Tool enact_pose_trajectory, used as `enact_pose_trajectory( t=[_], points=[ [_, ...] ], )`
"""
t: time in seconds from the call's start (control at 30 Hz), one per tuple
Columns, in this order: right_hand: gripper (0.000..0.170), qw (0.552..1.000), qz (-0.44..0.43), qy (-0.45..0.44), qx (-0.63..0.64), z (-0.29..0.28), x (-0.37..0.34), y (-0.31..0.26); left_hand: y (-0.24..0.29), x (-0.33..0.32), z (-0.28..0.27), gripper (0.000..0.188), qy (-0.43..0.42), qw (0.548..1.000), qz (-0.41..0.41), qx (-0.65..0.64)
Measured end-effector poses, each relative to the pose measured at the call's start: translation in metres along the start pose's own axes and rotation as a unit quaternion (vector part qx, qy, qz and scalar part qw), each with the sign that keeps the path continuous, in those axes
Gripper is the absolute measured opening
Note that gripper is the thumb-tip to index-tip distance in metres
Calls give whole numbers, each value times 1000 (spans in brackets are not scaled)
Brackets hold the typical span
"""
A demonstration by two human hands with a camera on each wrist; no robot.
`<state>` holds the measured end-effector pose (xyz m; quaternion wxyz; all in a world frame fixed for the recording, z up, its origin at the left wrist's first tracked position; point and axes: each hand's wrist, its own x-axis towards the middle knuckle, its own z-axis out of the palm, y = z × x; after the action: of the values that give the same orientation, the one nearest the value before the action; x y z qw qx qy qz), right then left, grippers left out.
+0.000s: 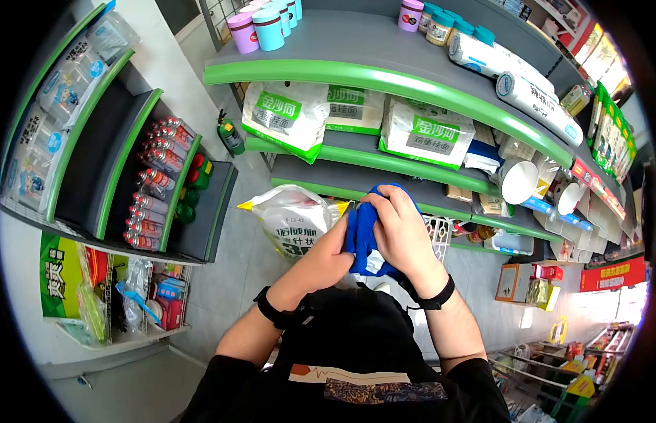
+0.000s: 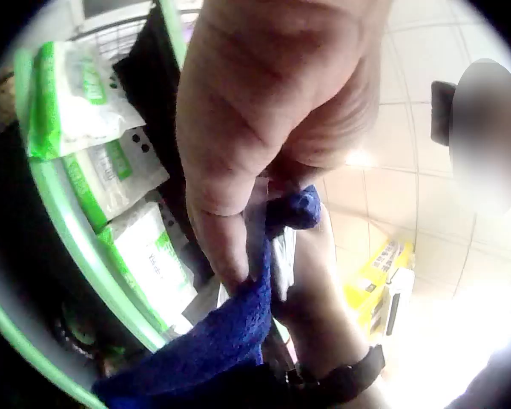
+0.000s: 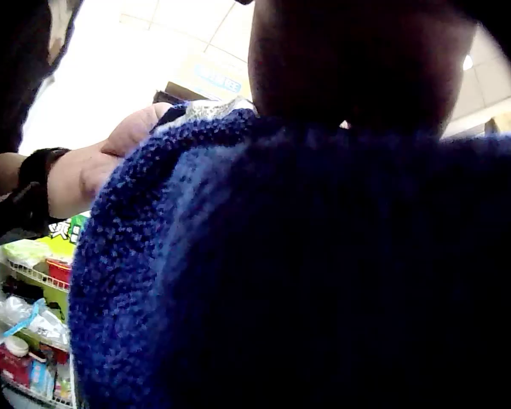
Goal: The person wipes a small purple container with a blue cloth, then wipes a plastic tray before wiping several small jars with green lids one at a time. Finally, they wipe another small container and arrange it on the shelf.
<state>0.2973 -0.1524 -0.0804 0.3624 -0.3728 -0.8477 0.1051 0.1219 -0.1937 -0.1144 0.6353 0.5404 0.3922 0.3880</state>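
Both hands hold a bunched blue cloth (image 1: 363, 236) in front of the chest. The left hand (image 1: 319, 259) pinches its left side, and in the left wrist view the fingers of this hand (image 2: 272, 111) press on the fuzzy cloth (image 2: 213, 341). The right hand (image 1: 405, 236) curls over the cloth's top and right side. In the right wrist view the cloth (image 3: 128, 281) fills much of the picture, with the left hand (image 3: 89, 170) at its far edge. Something whitish (image 3: 217, 108) shows beside the cloth; what it is I cannot tell.
A large printed bag (image 1: 285, 218) stands just left of the hands. Green-edged shelves (image 1: 384, 77) with noodle packs (image 1: 285, 116) and jars lie ahead. At the left are shelves of spray cans (image 1: 158, 155) and a fire extinguisher (image 1: 230, 134); boxes (image 1: 522, 282) sit at the right.
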Motion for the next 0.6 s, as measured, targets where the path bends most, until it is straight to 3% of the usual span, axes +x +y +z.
enact_pose_trajectory(
  t=[0.1, 0.3, 0.43, 0.47, 0.5, 0.6],
  points=[
    [44, 1000, 27, 7, -15, 14, 7, -10, 5, -8, -18, 71, -1, 965, -102, -240],
    [37, 996, 85, -13, -23, 27, 13, -22, 0, -20, -53, 57, -19, 950, -78, -302],
    [36, 986, 120, 105, -37, 40, 9, -17, -2, -24, -84, 61, -58, 946, -86, -308],
    [36, 966, 203, 143, 78, 46, 6, -10, -3, -24, -92, 62, -77, 942, -79, -316],
    [36, 954, 238, 140, 114, 42, 10, -17, 0, -24, -94, 62, -73, 939, -75, -328],
    [40, 985, 122, 118, 16, 48, 25, -44, 1, -24, -90, 62, -40, 929, -83, -359]
  ],
)
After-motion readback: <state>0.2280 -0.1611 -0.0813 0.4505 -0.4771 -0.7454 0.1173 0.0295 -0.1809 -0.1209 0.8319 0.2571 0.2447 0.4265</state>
